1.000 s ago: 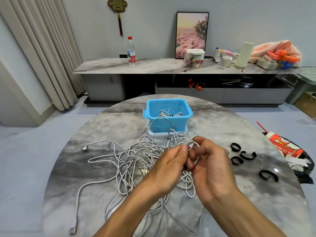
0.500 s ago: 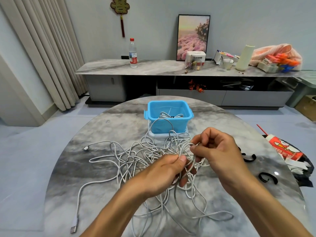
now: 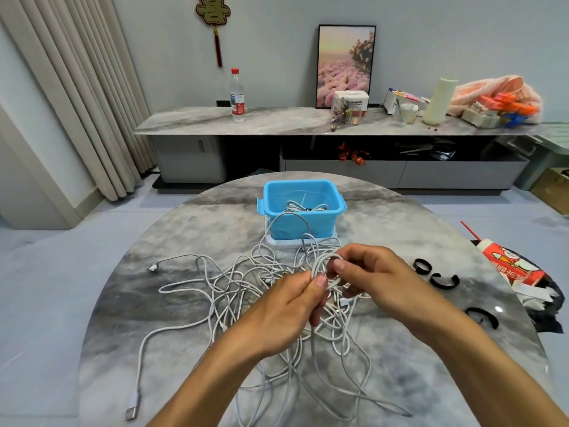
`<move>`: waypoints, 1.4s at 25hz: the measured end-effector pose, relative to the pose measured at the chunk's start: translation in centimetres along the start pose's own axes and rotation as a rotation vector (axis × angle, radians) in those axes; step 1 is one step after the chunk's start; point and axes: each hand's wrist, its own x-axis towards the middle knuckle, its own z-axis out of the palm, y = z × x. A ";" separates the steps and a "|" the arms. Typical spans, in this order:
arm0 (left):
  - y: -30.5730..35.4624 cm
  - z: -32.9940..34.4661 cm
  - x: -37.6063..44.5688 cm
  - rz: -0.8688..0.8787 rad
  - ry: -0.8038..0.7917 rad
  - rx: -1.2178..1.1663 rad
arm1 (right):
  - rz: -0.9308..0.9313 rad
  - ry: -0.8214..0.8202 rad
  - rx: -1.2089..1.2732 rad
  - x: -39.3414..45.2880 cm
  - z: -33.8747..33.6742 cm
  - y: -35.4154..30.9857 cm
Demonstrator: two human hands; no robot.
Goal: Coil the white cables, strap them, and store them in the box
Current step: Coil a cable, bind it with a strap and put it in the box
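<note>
A tangle of white cables (image 3: 228, 288) is spread over the middle of the round marble table (image 3: 154, 349). Both hands hover above the pile and hold one small white cable coil (image 3: 326, 269). My left hand (image 3: 289, 312) pinches its lower part. The fingers of my right hand (image 3: 378, 282) grip its upper loop. Loose cable hangs from the coil toward the near edge. The blue box (image 3: 303, 211) stands at the far side with a strapped cable inside. Black straps (image 3: 443, 280) lie right of my right hand.
A USB plug (image 3: 132, 411) lies near the table's front left edge. A red and white bottle (image 3: 505, 263) rests on a dark bag at the right edge. Beyond the table stands a long sideboard (image 3: 308, 121) with a water bottle (image 3: 237, 97).
My right hand has come back down to my left hand, laying another loop of cable onto the coil. More slack now trails toward the near edge.
</note>
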 end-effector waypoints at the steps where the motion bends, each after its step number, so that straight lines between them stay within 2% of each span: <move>1: 0.2 0.0 0.0 0.009 -0.014 -0.056 | 0.026 -0.040 0.135 -0.1 -0.2 0.0; 2: 0.5 0.2 0.0 0.005 -0.038 -0.180 | 0.022 -0.067 0.276 -0.3 -0.2 -0.2; 5: 1.4 0.7 -0.1 -0.092 -0.127 -0.780 | -0.045 -0.074 0.661 -0.4 0.8 -1.0; 7: 1.7 1.0 -0.2 -0.153 -0.176 -1.041 | -0.054 -0.049 0.874 -0.4 2.0 -1.4; 10: 1.8 1.2 -0.2 -0.203 -0.271 -1.225 | -0.021 0.001 1.110 -0.5 3.1 -2.0; 14: 1.7 1.2 0.0 -0.269 -0.402 -1.242 | -0.001 0.020 1.148 -0.4 3.0 -2.0; 16: 1.7 1.5 0.0 -0.250 -0.400 -1.282 | -0.016 0.015 1.143 0.0 2.9 -2.0; 18: 1.7 1.9 0.0 -0.236 -0.287 -1.264 | -0.037 0.042 1.054 0.2 2.8 -1.7; 20: 1.6 1.8 0.1 -0.234 -0.101 -1.233 | -0.029 0.022 0.841 0.3 2.6 -1.1; 22: 1.5 0.3 0.3 -0.189 0.124 -1.244 | 0.039 -0.173 0.576 0.2 3.2 -0.3; 25: 1.0 -2.8 0.9 -0.081 0.346 -1.303 | 0.158 -0.645 0.151 -0.5 5.0 1.0; 26: 0.8 -3.6 1.0 -0.067 0.401 -1.323 | 0.163 -0.727 0.111 -0.6 5.1 1.1; 27: 0.5 -4.4 1.1 -0.067 0.459 -1.338 | 0.161 -0.720 0.119 -0.6 4.8 1.1; 29: -0.1 -5.5 1.1 -0.078 0.599 -1.252 | 0.165 -0.563 0.220 -0.1 2.7 0.3; 30: -0.4 -5.7 1.0 -0.074 0.674 -1.087 | 0.161 -0.483 0.273 0.1 1.2 -0.2; 32: -0.9 -5.3 0.9 -0.058 0.736 -0.450 | 0.142 -0.363 0.279 0.1 -1.5 -1.0; 33: -1.0 -4.8 0.9 -0.024 0.690 -0.143 | 0.126 -0.308 0.266 0.1 -2.3 -1.2; 34: -1.0 -4.0 1.0 0.006 0.602 0.059 | 0.108 -0.243 0.268 0.0 -2.8 -1.3; 35: -0.8 -3.2 1.1 0.031 0.485 0.142 | 0.088 -0.172 0.281 0.0 -3.1 -1.2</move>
